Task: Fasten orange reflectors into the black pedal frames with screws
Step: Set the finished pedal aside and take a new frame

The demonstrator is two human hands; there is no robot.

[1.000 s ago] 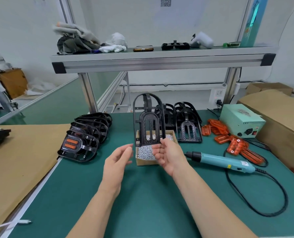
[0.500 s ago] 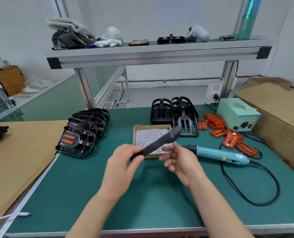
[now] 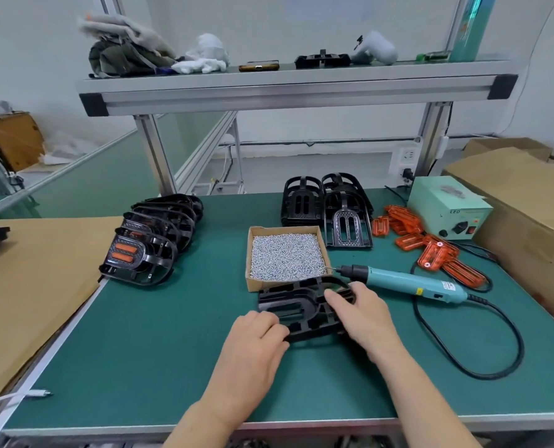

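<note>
A black pedal frame (image 3: 296, 305) lies flat on the green table just in front of the cardboard box of screws (image 3: 286, 255). My left hand (image 3: 254, 345) grips its near left corner. My right hand (image 3: 364, 313) rests on its right side with the fingers over the ribs. No reflector shows in this frame. Loose orange reflectors (image 3: 430, 250) lie at the right. The teal electric screwdriver (image 3: 404, 281) lies on the table beside my right hand, untouched.
A row of frames with orange reflectors fitted (image 3: 152, 240) stands at the left. Bare black frames (image 3: 327, 211) stand behind the screw box. A pale green power box (image 3: 448, 206) and cardboard cartons (image 3: 527, 208) fill the right; the screwdriver cable (image 3: 482, 350) loops over the table.
The frame was held upright in the air, then tilted, and now lies flat on the table. Both hands came down with it and stay on it.
</note>
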